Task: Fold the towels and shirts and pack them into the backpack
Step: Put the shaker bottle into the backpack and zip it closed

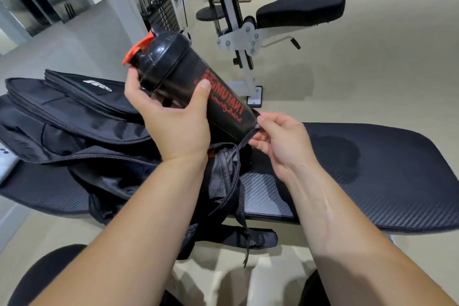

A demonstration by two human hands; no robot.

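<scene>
Left hand [173, 124] gripping shaker bottle [183, 77] (tilted), right hand [280, 141] pinching backpack [87, 117] opening; bench [372, 181] beneath

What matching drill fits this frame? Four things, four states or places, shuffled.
Things:
1 shaker
2 backpack
3 right hand
4 bench

States or places:
a pinches the zip pull
b lies unzipped
c tilted, gripped by the left hand
d bears the backpack

Pairs: 1-c, 2-b, 3-a, 4-d
</scene>
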